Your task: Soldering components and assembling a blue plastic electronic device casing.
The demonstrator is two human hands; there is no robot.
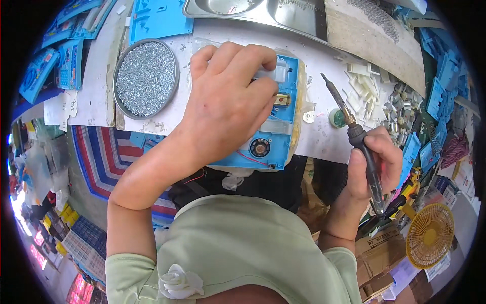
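My left hand [223, 96] reaches over a blue plastic housing [283, 137] lying on a pale pad. Its fingers are curled together at the housing's upper part, beside a translucent plastic part [278, 74]; what they hold, if anything, is hidden. A small metal part [282, 100], a round black speaker [259, 147] and a thin red wire show inside the housing. To the right, my right hand [377, 162] is wrapped round the black handle of a soldering iron [358, 136]. The iron's tip points up and left, apart from the housing.
A round dish of small screws [144, 78] stands at left. Metal trays [283, 25] with springs lie at the far edge. White plastic pieces [362, 91], small metal parts [402, 111] and a small green container [336, 118] are on the right. A yellow fan [430, 236] is lower right.
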